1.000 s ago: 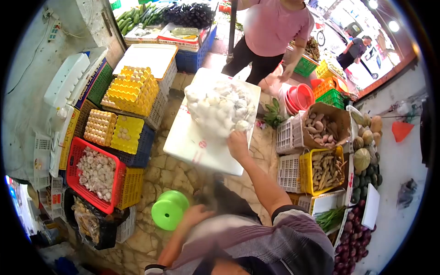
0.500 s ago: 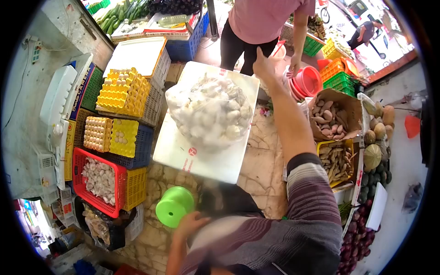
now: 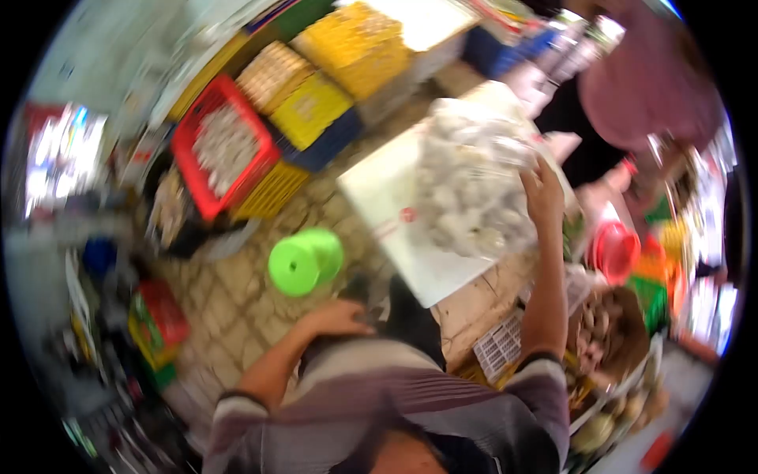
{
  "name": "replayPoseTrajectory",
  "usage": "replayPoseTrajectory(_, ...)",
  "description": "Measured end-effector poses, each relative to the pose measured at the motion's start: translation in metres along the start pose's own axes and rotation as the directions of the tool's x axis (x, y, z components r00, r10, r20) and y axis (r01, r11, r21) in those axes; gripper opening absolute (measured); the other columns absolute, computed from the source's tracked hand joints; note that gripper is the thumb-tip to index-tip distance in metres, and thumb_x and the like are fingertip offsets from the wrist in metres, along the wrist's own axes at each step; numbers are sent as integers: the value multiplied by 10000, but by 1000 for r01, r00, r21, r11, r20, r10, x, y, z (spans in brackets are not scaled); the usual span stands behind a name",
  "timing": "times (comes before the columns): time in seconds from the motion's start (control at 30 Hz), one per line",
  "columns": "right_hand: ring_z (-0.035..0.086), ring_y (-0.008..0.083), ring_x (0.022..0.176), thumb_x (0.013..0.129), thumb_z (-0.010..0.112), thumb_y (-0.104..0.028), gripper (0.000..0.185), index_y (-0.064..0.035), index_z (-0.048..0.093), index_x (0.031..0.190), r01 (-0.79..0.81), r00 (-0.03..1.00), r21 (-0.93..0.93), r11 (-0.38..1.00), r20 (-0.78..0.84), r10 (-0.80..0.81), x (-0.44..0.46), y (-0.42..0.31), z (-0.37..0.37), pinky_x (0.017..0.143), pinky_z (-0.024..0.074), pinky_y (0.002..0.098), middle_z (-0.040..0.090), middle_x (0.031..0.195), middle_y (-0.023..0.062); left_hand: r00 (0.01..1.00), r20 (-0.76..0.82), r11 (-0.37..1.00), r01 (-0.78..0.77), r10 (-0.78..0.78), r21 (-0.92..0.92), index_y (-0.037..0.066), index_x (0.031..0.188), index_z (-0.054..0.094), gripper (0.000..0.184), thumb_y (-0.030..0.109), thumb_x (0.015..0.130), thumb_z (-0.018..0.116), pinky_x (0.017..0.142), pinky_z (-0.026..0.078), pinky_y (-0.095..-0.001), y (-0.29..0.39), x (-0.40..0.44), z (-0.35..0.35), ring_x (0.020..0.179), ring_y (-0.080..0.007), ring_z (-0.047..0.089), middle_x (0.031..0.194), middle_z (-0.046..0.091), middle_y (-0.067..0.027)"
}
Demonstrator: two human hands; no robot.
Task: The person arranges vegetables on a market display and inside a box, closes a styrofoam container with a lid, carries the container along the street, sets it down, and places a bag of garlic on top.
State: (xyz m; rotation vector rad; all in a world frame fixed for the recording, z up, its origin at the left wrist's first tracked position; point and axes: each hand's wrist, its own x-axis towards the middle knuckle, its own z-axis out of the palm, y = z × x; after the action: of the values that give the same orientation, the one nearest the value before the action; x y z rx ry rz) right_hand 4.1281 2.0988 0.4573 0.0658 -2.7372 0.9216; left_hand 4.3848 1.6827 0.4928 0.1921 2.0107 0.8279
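A clear plastic bag (image 3: 470, 186) full of pale, roundish pieces lies on a white foam box (image 3: 395, 205). My right hand (image 3: 543, 189) is at the bag's right edge, its fingers spread and pointing up; whether they touch the plastic is blurred. My left hand (image 3: 339, 317) rests low against my body, near my thigh, its fingers partly hidden and smeared. Left of my legs, a bright green stool (image 3: 296, 265) stands on the stone floor.
A red basket of garlic (image 3: 189, 162) and yellow egg trays (image 3: 351, 39) stand upper left. A person in pink (image 3: 643, 87) is at the upper right. Red basins (image 3: 614, 251) and a box of tubers (image 3: 608, 332) are on the right.
The view has swung round to the left and blurred. My right hand, which was raised and pointing toward the person in pink, is now down by the bag. My left hand stays low.
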Motion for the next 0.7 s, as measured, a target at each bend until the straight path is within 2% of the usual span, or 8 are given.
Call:
replayPoseTrajectory(0.03,517,441,1223,943,657,-349,579,20,540,1374,22,997,-23,999,75,-20,-25,-23,4,1053,404,463,568,1325,274,999,24,998,23,-24,52,52,1016,698,641,658,808,682,755,506,-450,2,-1,1,883,-352,673,947,704,-191)
replayPoseTrajectory(0.1,417,445,1356,958,641,-331,567,-14,516,1411,110,993,-212,971,76,-96,-65,-40,34,1141,290,529,479,1444,277,998,57,995,29,-35,95,70,1086,704,650,658,812,665,790,512,-465,-5,-2,2,940,-385,673,1013,709,-203)
replayPoseTrajectory(0.2,355,412,1435,948,620,-431,675,-46,457,1478,-1,996,-270,963,87,26,-91,-47,66,1159,148,667,433,1515,243,999,45,997,-18,14,79,92,1138,707,656,661,818,648,815,517,-462,-34,-5,4,969,-387,672,1048,709,-204)
replayPoseTrajectory(0.33,375,402,1422,938,623,-440,670,-38,472,1453,-51,988,-297,953,127,92,-91,-44,74,1147,177,673,491,1470,227,997,35,993,-68,65,95,105,1140,713,642,654,812,650,821,525,-466,-49,-17,1,975,-383,678,1038,715,-198)
replayPoseTrajectory(0.47,394,394,1406,946,616,-406,620,-19,492,1415,-79,978,-506,859,129,165,-101,-32,77,1119,214,689,522,1438,215,990,33,989,-140,138,46,82,1081,716,605,620,810,663,809,528,-465,-73,-38,-2,953,-388,678,1005,717,-192)
replayPoseTrajectory(0.6,403,374,1410,916,597,-177,530,-6,496,1408,28,1000,-497,867,21,-20,-112,-20,85,1139,278,595,525,1434,220,977,-24,974,-211,213,80,64,1073,712,591,595,815,668,805,526,-465,-108,-46,8,962,-371,681,981,720,-187)
replayPoseTrajectory(0.63,396,386,1410,890,577,-113,549,7,484,1418,22,1000,-482,876,13,-18,-114,-22,85,1173,283,512,516,1440,229,971,-48,970,-230,234,82,75,1067,718,577,592,816,667,807,526,-464,-115,-49,7,961,-365,683,972,721,-185)
replayPoseTrajectory(0.7,394,399,1405,891,574,-108,554,14,477,1422,6,1000,-460,888,2,-6,-116,-22,84,1189,273,484,511,1443,235,974,-8,972,-224,225,75,83,1066,721,569,592,817,665,809,526,-464,-126,-56,2,958,-369,683,971,722,-185)
